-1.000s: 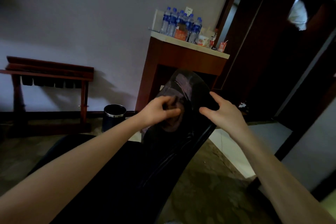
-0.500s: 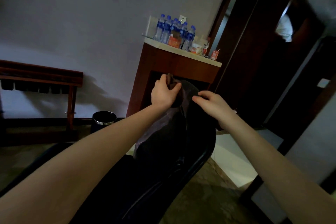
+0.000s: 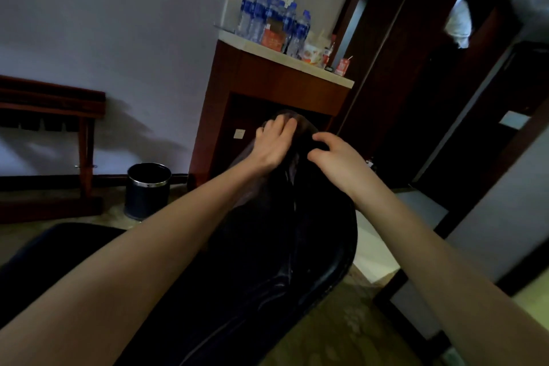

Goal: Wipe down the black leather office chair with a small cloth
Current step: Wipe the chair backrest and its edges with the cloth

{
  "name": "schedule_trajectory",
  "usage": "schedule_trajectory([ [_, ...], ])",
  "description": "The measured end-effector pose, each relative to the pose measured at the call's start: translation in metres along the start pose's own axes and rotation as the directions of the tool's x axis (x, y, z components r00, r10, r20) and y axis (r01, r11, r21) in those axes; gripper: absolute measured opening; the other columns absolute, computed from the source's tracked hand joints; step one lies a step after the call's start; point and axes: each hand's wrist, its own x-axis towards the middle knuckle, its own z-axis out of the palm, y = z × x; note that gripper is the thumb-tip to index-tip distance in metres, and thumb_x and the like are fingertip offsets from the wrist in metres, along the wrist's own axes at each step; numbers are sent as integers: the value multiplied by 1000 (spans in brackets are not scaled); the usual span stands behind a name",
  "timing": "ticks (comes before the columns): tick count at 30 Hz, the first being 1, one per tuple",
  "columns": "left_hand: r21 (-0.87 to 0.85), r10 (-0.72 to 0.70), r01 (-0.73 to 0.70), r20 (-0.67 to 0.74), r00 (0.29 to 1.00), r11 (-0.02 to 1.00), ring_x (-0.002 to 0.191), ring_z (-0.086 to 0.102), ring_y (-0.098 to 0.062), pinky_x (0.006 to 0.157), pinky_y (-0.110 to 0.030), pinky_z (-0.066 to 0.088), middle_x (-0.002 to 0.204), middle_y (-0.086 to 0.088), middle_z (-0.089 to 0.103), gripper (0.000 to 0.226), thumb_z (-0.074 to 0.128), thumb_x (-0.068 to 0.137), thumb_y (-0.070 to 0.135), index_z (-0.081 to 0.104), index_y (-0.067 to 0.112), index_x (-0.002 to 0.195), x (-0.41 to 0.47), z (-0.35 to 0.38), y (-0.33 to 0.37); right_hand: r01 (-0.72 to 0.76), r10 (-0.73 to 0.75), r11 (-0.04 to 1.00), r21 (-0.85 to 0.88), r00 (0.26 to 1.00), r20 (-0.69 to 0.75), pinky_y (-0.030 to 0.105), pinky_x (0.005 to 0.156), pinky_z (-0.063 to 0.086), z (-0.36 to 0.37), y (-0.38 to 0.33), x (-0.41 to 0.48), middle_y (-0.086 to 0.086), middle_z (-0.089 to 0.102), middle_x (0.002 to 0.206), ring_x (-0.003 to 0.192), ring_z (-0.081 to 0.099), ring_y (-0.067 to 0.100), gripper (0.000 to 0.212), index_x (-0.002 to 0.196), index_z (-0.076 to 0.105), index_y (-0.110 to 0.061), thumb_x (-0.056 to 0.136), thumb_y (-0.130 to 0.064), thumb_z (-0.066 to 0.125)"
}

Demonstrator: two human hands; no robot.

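Chair back (image 3: 267, 232) gleams glossy black, faintly streaked, beneath the left hand (image 3: 274, 142).

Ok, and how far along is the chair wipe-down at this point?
Done: nothing can be confirmed; the dark leather shows no wiped streaks. In hand: the left hand presses what looks like the dark cloth on the top of the backrest, while the right hand grips that top edge. Left: the lower backrest and the seat, neither under a hand now.
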Motion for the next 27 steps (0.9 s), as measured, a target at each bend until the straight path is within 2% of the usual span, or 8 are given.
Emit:
schedule_trajectory([
  [5, -168, 138, -130, 39, 990, 977, 100, 52, -23, 92, -48, 40, 102, -9, 55, 30, 34, 96, 33, 50, 9, 101, -22, 1, -3, -46, 49, 994, 103, 999, -23, 22, 54, 36, 1, 5, 2, -6, 53, 94, 73, 53, 6, 49, 140, 37, -19, 92, -15, 44],
  [7, -188, 207, -194, 51, 977, 963, 88, 51, -15, 84, -44, 41, 91, -2, 53, 21, 38, 96, 28, 49, 12, 93, -43, -2, 1, -66, 70, 991, 120, 997, -28, 24, 54, 35, 2, 7, 5, -4, 54, 90, 74, 53, 8, 45, 135, 42, -16, 90, -13, 45],
  [10, -161, 286, -270, 82, 955, 949, 91, 52, -15, 87, -43, 42, 94, -4, 55, 35, 39, 90, 41, 51, 10, 99, -79, -9, 7, -68, 74, 991, 119, 996, -47, 24, 58, 34, 3, 6, 7, 3, 57, 106, 81, 53, 13, 44, 132, 46, -13, 88, -11, 44],
  [12, -141, 296, -279, 115, 948, 950, 94, 51, -15, 91, -46, 42, 98, -3, 54, 40, 39, 85, 51, 49, 16, 102, -106, -15, 10, -73, 82, 990, 124, 994, -69, 23, 69, 34, 3, 6, 7, 7, 53, 120, 96, 49, 15, 45, 136, 43, -13, 91, -10, 41],
  [15, -114, 349, -334, 162, 923, 936, 96, 52, -11, 89, -40, 43, 101, -1, 53, 42, 43, 85, 51, 48, 19, 111, -146, -25, 16, -101, 117, 982, 159, 988, -98, 23, 84, 32, 3, 6, 8, 12, 48, 131, 114, 47, 21, 43, 138, 41, -8, 95, -7, 38],
  [18, -145, 384, -361, 197, 902, 921, 102, 52, -6, 90, -32, 43, 107, 3, 52, 39, 44, 86, 48, 43, 27, 119, -165, -32, 16, -137, 153, 979, 151, 983, -101, 22, 87, 30, 5, 5, 11, 14, 43, 140, 126, 42, 26, 46, 141, 37, -7, 95, -5, 37],
  [23, -84, 418, -410, 159, 894, 908, 111, 47, -9, 97, -21, 35, 117, -6, 50, 44, 45, 90, 39, 40, 17, 127, -140, -25, 9, -125, 144, 981, 149, 982, -119, 21, 90, 29, 5, 7, 9, 14, 39, 144, 131, 37, 27, 49, 142, 35, -8, 94, -3, 37],
  [27, 106, 328, -335, 78, 942, 936, 109, 49, -28, 96, -34, 33, 112, -14, 53, 55, 39, 84, 48, 46, 10, 123, -83, -11, -11, -96, 114, 986, 133, 984, -134, 21, 85, 30, 3, 3, 0, 13, 42, 141, 126, 42, 24, 49, 142, 37, -9, 94, -3, 37],
])
